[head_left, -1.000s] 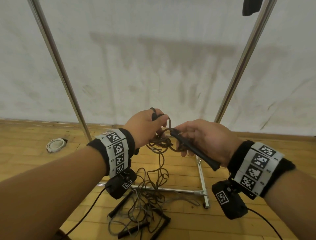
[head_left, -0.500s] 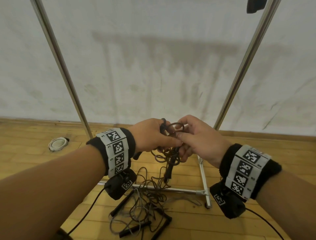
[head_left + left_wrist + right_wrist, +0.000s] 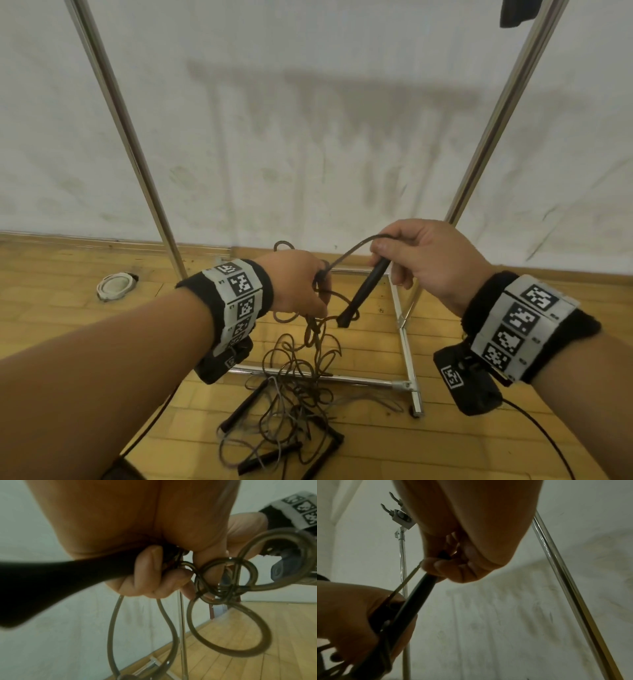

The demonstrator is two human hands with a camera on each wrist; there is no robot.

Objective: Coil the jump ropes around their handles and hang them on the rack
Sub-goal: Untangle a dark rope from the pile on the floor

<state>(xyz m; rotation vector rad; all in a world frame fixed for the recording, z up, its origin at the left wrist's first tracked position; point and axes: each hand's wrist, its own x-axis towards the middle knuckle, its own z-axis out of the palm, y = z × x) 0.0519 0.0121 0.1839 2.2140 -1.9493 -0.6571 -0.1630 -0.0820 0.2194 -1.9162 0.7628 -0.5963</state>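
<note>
My left hand (image 3: 308, 291) grips a bunch of brown rope loops (image 3: 221, 588) together with one black handle (image 3: 51, 582), which points off to the left in the left wrist view. My right hand (image 3: 387, 257) pinches the top of a second black handle (image 3: 363, 294), which hangs tilted down toward the left hand. A short stretch of rope (image 3: 346, 253) arcs between the two hands. More rope dangles from the left hand to a tangled pile of jump ropes (image 3: 284, 411) on the floor. In the right wrist view my fingers (image 3: 452, 568) curl round that handle (image 3: 418, 596).
The metal rack stands just ahead: left pole (image 3: 126, 137), right pole (image 3: 496, 113), base bars (image 3: 407, 349) on the wooden floor. Hooks (image 3: 393, 507) sit at the rack's top. A white round object (image 3: 114, 286) lies at the left. A dark item (image 3: 517, 12) hangs top right.
The hands were together at the rope bundle; now my right hand has drawn up and to the right with the handle, stretching a piece of rope between the hands.
</note>
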